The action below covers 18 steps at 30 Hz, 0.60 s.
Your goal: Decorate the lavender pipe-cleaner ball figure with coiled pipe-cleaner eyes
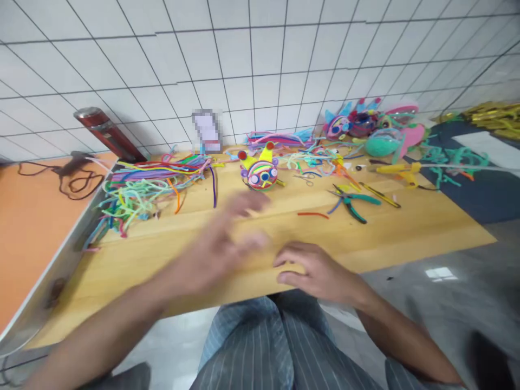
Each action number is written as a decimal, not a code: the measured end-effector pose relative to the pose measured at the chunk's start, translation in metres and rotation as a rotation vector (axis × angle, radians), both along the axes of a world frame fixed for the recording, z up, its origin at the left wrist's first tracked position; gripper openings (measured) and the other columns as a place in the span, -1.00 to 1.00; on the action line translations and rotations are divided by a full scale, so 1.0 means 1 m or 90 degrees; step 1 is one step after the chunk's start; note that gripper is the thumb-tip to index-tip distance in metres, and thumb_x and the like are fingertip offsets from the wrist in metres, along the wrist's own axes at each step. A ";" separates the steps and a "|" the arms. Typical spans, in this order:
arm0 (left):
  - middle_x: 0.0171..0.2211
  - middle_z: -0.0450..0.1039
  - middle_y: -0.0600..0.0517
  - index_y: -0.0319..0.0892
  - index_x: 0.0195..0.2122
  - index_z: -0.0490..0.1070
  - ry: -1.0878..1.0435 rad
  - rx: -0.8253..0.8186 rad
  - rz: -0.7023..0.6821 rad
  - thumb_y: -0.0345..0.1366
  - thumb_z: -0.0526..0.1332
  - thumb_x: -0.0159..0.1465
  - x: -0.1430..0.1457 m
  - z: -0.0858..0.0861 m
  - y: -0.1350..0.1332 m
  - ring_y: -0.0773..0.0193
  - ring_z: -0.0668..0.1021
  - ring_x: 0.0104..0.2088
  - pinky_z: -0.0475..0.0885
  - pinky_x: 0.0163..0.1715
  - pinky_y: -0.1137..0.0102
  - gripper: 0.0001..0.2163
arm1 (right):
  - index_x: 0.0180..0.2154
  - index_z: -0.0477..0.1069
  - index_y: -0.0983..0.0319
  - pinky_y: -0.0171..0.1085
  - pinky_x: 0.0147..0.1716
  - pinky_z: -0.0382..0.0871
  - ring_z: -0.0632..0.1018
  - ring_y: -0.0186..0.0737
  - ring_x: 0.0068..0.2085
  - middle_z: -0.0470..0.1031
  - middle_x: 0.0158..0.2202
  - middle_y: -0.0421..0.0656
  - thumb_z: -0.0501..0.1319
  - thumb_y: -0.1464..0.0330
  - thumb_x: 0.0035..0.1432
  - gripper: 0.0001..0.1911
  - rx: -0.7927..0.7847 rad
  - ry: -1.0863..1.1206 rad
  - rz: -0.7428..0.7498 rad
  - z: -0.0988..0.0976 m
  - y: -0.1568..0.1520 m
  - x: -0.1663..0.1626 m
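My left hand (227, 246) is raised over the middle of the wooden table and smeared by motion. Its fingers and thumb are apart, with nothing visible between them. Beyond it stands a round pipe-cleaner craft figure (262, 174) with yellow, red-tipped horns and a striped face. My right hand (311, 268) rests near the table's front edge, fingers curved and thumb apart, holding nothing. The nearest thing ahead of it is a short red pipe cleaner (312, 215). Green-handled pliers (352, 201) lie open further right, with a yellow craft knife (381, 195) beside them.
Pipe cleaners (134, 197) are heaped at the left, near a red thermos (109, 132). A phone (207, 130) leans against the tiled wall. Small scissors (307, 179) lie behind the pliers. At the right are a yellow glue gun (400, 170) and more craft figures (384, 142).
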State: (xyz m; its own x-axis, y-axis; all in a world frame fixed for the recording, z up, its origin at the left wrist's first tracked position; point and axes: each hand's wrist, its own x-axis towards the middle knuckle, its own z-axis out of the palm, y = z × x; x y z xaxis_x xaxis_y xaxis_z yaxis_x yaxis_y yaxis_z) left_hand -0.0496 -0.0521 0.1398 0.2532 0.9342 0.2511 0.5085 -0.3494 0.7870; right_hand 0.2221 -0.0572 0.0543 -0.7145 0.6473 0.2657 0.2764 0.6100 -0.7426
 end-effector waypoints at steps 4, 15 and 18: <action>-0.06 0.67 -0.14 -0.07 -0.06 0.62 -0.035 -0.276 -0.298 0.27 0.18 0.38 0.077 -0.060 -0.048 -0.06 0.67 -0.04 0.58 0.02 0.08 -0.49 | -0.20 0.66 0.21 -0.17 -0.06 0.62 0.71 -0.10 -0.16 0.74 -0.19 -0.08 0.26 0.33 0.42 -0.80 0.168 -0.023 0.080 -0.018 -0.041 -0.035; -0.59 0.35 0.12 -0.07 -0.45 0.46 0.296 0.031 0.460 0.17 0.19 0.36 -0.136 -0.047 -0.069 0.26 0.34 -0.51 0.23 -0.41 0.37 -0.56 | -0.16 0.64 0.11 -0.19 -0.14 0.63 0.74 -0.15 -0.17 0.75 -0.20 -0.14 0.32 0.31 0.39 -0.90 0.109 0.117 -0.223 -0.026 -0.114 0.045; -0.33 0.57 0.04 -0.07 -0.10 0.56 0.356 0.147 0.602 0.06 0.30 0.30 -0.171 -0.044 -0.070 0.13 0.52 -0.34 0.43 -0.26 0.26 -0.67 | -0.23 0.66 0.10 -0.10 -0.12 0.62 0.74 -0.05 -0.17 0.75 -0.22 -0.12 0.30 0.19 0.36 -0.80 0.012 0.047 -0.403 -0.064 -0.126 0.076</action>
State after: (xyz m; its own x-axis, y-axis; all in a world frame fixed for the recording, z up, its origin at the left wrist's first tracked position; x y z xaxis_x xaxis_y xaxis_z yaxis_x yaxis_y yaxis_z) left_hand -0.2206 -0.1221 0.0958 -0.4022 0.7561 0.5163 0.9078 0.2563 0.3319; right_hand 0.2980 -0.1831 -0.0099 -0.1746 0.9326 0.3158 0.5362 0.3590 -0.7640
